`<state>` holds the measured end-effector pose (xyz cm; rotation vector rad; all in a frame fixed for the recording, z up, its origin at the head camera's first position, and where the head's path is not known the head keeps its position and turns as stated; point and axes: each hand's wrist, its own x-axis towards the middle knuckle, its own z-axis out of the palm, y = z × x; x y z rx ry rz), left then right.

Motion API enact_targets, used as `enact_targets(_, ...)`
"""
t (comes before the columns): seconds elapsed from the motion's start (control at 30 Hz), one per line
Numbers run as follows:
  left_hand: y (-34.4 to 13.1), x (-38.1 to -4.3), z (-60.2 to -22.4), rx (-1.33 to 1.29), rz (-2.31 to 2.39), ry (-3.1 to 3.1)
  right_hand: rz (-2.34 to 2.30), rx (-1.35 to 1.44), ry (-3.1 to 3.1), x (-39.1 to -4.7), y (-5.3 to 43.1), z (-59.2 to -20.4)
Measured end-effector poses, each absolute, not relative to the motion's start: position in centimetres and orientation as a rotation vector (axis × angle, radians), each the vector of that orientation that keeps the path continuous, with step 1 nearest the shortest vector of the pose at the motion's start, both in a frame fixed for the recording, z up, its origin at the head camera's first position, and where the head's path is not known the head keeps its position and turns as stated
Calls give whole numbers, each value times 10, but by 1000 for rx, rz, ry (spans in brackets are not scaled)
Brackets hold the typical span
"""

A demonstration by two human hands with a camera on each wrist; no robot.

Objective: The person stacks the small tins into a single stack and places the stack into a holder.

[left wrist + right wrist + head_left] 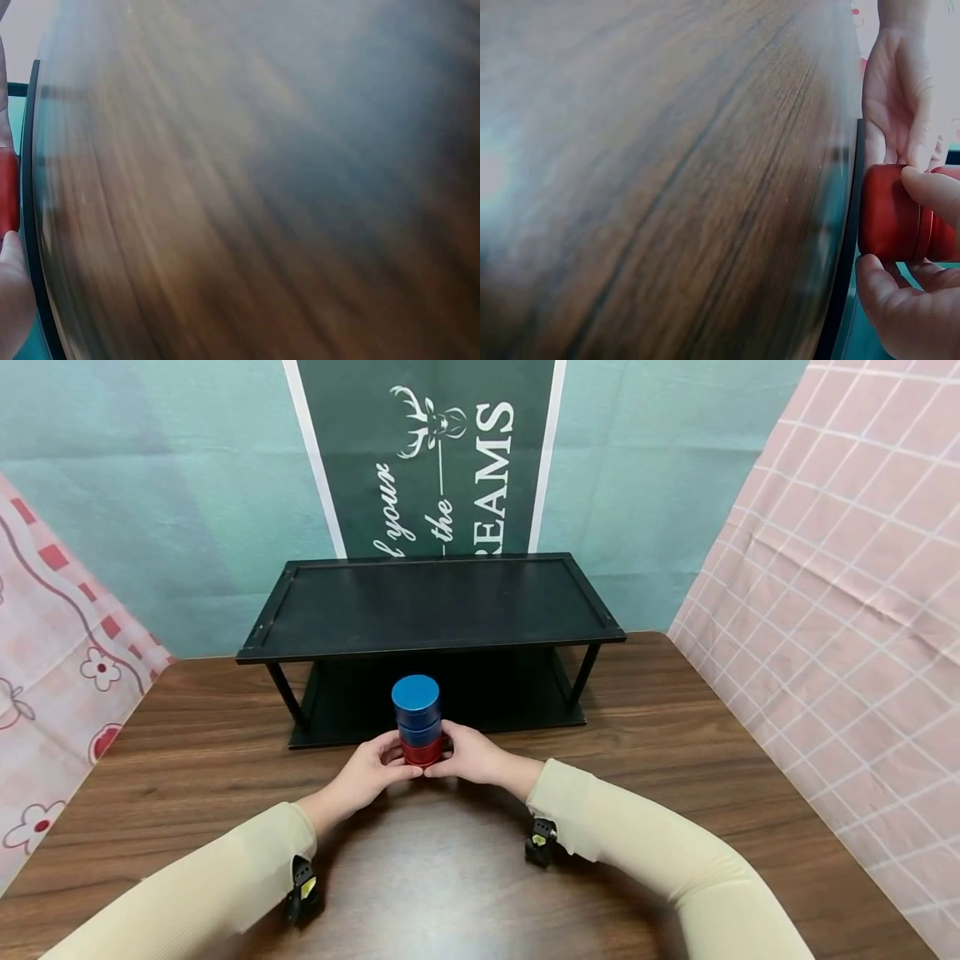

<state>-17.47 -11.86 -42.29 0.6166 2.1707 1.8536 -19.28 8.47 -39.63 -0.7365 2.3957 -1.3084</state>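
Observation:
A blue round tin (417, 706) with a flat lid stands upright on a red round tin (422, 752), just in front of the black shelf. From the left side, my left hand (367, 770) grips the red tin low down, thumb near its bottom front edge. My right hand (474, 755) holds the same tin from the other side, and the two thumbs nearly meet. In the right wrist view the red tin (889, 214) shows a seam, with fingers and thumb round it. Only a red sliver of the tin (7, 191) shows in the left wrist view.
The low black two-level shelf (442, 606) stands at the back of the brown wooden table (645, 760), its posts on either side of the tins. Behind hangs a green cloth (637, 468); a pink checked cloth (847, 568) borders the right and a flowered one (67, 693) the left.

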Motion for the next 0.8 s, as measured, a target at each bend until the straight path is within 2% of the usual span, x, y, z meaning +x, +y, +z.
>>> enact_targets(0.8, -88, -180, -417, 651, 1849, 2138, -1335, -666, 2416, -186, 115, -389)
